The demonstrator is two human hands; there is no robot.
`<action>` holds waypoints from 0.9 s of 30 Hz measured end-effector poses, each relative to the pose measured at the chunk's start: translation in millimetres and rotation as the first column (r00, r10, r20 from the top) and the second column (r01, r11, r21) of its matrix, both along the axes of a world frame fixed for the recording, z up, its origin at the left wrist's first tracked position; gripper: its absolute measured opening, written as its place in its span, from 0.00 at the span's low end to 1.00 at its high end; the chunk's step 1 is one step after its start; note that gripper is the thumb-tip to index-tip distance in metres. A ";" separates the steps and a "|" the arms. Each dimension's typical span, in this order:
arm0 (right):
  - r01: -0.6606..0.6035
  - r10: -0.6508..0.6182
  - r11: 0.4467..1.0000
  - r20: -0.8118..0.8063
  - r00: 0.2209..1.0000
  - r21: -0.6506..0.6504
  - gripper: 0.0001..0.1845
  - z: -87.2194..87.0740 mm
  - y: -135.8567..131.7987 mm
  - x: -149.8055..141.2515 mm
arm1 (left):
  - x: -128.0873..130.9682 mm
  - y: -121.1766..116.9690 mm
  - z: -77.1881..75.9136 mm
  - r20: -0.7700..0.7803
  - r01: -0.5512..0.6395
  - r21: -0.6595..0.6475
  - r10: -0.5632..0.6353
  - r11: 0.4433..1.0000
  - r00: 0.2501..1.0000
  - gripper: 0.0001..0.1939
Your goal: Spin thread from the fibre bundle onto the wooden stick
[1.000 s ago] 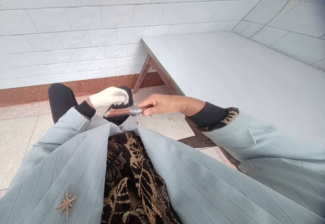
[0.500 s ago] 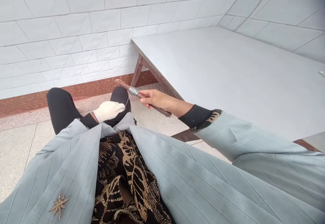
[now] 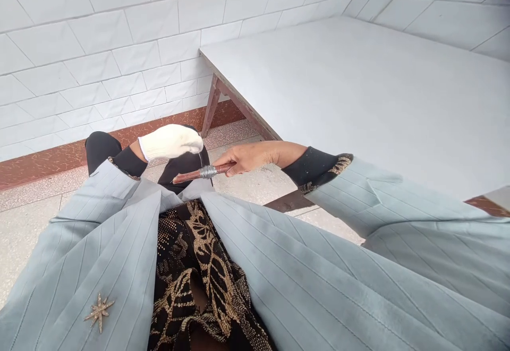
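Note:
My right hand [image 3: 246, 157], bare, is closed around one end of a reddish-brown wooden stick [image 3: 186, 177]. A coil of thin silvery wire [image 3: 207, 172] is wound round the stick's middle, just beyond my fingers. My left hand [image 3: 172, 142] wears a white knitted glove and is closed, above and slightly left of the coil. From its fingertips a thin strand of the wire runs down to the coil. The stick lies almost level, its free end pointing left over my lap. My palm hides the stick's other end.
A large table with a pale top [image 3: 338, 91] and reddish-brown legs [image 3: 211, 104] stands to my right, against a white tiled wall [image 3: 131, 37]. My knees in black trousers [image 3: 102, 146] are below my hands, above a speckled floor [image 3: 27, 234].
The stick tipped up toward the wall, then swung back level. My gloved hand dropped below the stick and came back above it, the wire strand still between them. The view shifted slightly.

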State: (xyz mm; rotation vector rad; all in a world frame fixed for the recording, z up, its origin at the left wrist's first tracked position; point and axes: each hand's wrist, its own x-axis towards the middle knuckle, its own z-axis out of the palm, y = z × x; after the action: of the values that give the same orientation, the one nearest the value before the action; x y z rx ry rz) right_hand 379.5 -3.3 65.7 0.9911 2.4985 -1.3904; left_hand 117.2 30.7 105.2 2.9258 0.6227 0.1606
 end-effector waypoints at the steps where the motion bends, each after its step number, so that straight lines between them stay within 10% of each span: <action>1: -0.037 0.033 0.998 -0.067 0.997 -0.054 0.20 1.1 -1.0 0.4 | 0.6 5.7 -4.3 0.054 0.014 -0.121 -0.007 0.993 0.998 0.10; 8: 0.439 -0.399 0.895 -0.580 0.710 -0.078 0.11 2.1 -2.3 -7.1 | -7.2 -3.4 -78.3 0.255 -0.218 -0.638 0.470 0.739 0.845 0.12; 11: 0.606 -0.534 0.795 -0.492 0.687 -0.016 0.05 -0.7 -0.6 -9.4 | -11.8 -13.8 -86.5 0.109 -0.248 -0.441 0.326 0.862 0.939 0.12; 14: 0.668 -0.588 0.736 -0.383 0.712 0.111 0.02 -2.4 0.8 -10.7 | -13.5 -21.6 -73.8 -0.061 -0.230 -0.076 0.226 0.970 0.972 0.14; 19: 0.565 -0.550 0.712 -0.168 0.818 0.417 0.04 -3.6 6.4 -9.6 | -12.4 -35.8 -41.3 -0.207 -0.159 0.350 0.241 0.923 0.948 0.15; 27: 0.230 -0.260 0.905 0.037 0.965 0.358 0.08 -4.1 2.8 -5.8 | -13.4 -26.4 1.0 -0.192 -0.103 0.459 0.212 0.882 0.958 0.14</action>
State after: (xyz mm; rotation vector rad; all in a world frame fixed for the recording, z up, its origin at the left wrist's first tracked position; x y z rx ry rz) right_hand 373.7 -0.5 61.7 1.4427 2.6877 -0.9385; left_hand 103.9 4.3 106.2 3.3649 0.9834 -0.0397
